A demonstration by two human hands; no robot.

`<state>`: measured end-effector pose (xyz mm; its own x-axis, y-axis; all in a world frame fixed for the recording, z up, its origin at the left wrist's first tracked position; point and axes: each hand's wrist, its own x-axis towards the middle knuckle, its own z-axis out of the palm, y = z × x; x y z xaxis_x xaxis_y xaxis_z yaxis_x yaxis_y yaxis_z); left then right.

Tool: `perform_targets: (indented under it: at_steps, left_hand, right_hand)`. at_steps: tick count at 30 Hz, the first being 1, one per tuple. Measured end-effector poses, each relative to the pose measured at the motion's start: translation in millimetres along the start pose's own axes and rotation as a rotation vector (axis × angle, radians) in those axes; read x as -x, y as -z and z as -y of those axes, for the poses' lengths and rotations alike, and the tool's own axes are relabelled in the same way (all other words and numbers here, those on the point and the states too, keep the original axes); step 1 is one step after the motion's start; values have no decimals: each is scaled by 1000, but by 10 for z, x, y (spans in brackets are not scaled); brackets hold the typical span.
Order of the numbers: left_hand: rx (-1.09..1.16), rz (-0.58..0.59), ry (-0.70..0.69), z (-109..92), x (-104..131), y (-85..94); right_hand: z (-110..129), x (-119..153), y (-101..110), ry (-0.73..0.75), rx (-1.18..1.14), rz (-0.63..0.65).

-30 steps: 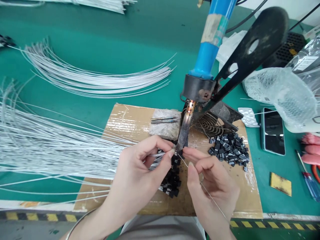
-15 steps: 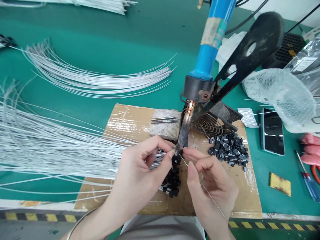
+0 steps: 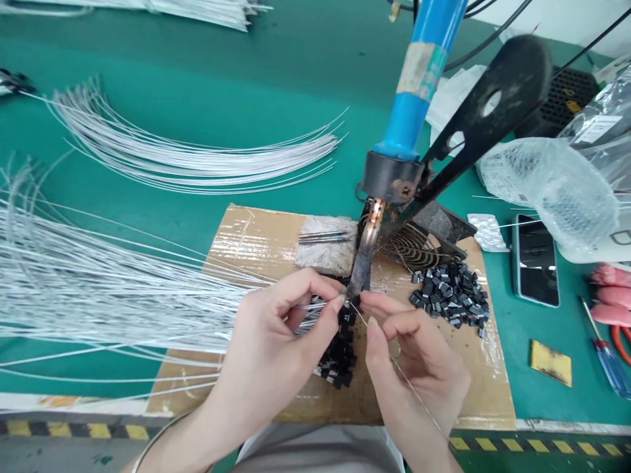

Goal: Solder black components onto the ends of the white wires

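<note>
Left grip (image 3: 279, 335) pinched on white wire (image 3: 317, 305); right grip (image 3: 419, 368) holds metallic strand (image 3: 359, 313).

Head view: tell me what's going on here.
A person works bare-handed under a blue-handled soldering iron. The left hand pinches a small piece close by the iron's tip; whether they touch is hard to tell. The right hand holds a thin strand leading to the same spot. White wires lie to the left, and black parts sit piled on the cardboard.
</note>
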<state>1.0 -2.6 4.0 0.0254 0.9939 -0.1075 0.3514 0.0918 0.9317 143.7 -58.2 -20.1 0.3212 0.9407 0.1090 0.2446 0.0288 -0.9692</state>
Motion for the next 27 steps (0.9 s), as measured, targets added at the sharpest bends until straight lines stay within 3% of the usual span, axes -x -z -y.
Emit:
perform_targets:
  at_steps: [27]
  left_hand:
    - [-24,7,-4,66,17,14]
  right_hand:
    - [-43,2,1,97,48,5]
